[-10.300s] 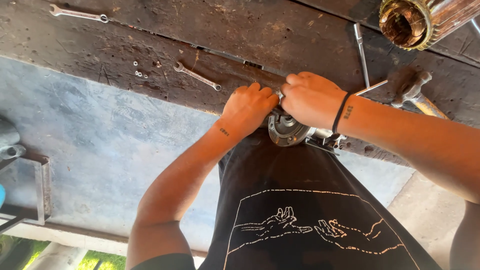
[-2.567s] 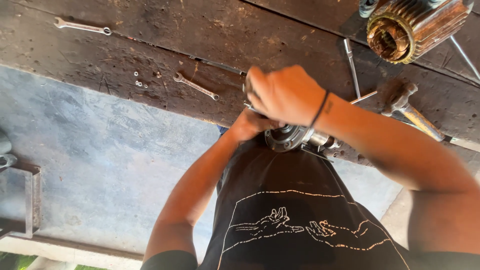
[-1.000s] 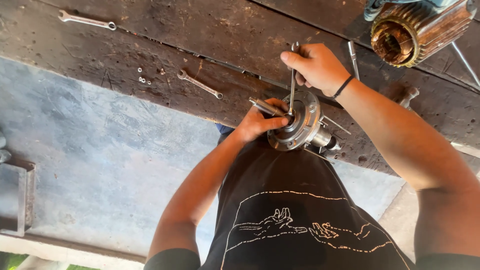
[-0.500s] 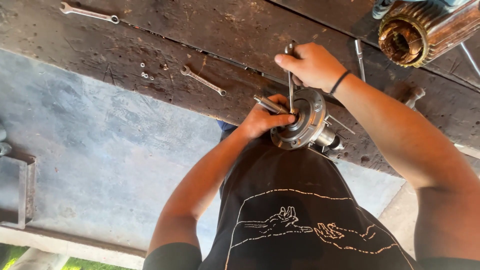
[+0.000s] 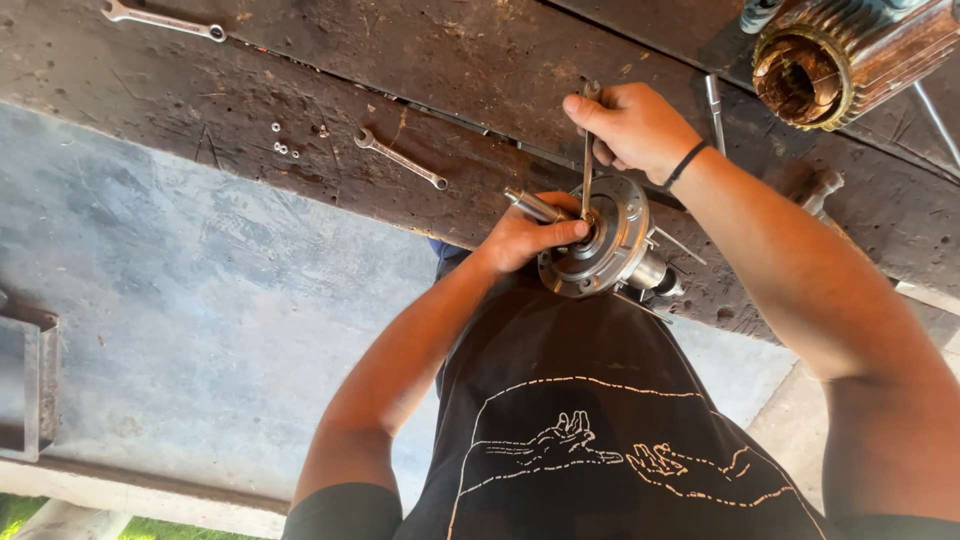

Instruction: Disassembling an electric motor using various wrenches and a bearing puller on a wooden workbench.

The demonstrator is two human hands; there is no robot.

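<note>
A round metal motor end housing (image 5: 610, 245) with a shaft rests at the near edge of a dark wooden workbench (image 5: 300, 80). My left hand (image 5: 530, 232) grips its rim and central part, thumb pressed near the hub. My right hand (image 5: 632, 128) is closed on the top of a slim wrench (image 5: 587, 150) that stands upright with its lower end at the hub. A thin rod (image 5: 678, 244) sticks out from the housing's right side.
A small wrench (image 5: 400, 158) and a few loose nuts (image 5: 284, 148) lie on the bench left of my hands; another wrench (image 5: 160, 18) lies top left. A rusty motor rotor (image 5: 840, 55) sits top right beside long rods (image 5: 714, 108). Concrete floor and a metal frame (image 5: 30, 385) lie below.
Earlier both hands covered the housing. My right hand has since lifted with the wrench and stands it upright on the hub; in the last second the pose barely shifts.
</note>
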